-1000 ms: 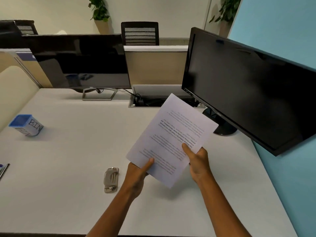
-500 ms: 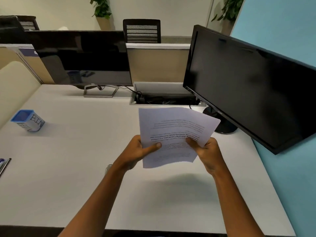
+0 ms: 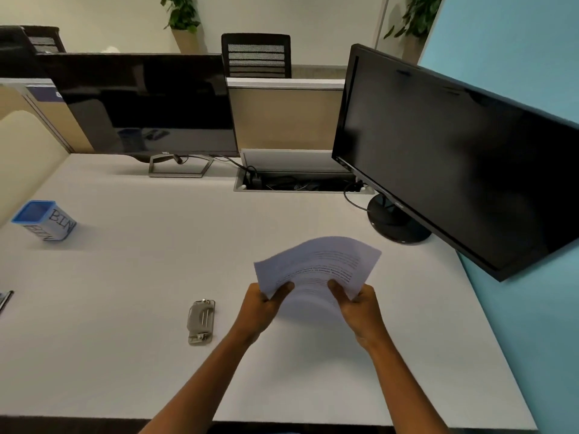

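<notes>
While the left hand [image 3: 260, 308] and right hand [image 3: 360, 308] pinch the bent printed sheets [image 3: 316, 267] above the counter [image 3: 125, 277], aligning them seems the step in hand; next probably needs the hole punch [image 3: 201, 321].

Printed lines on the paper [image 3: 326, 264] too blurred to read; its lower edge is smeared. Fingers of the left hand [image 3: 260, 308] and right hand [image 3: 360, 308] are hidden behind the sheets, only thumbs showing. Right monitor [image 3: 454, 158] is cut by the frame edge. Dark object [image 3: 5, 300] at the left edge is cropped, unidentifiable.
</notes>
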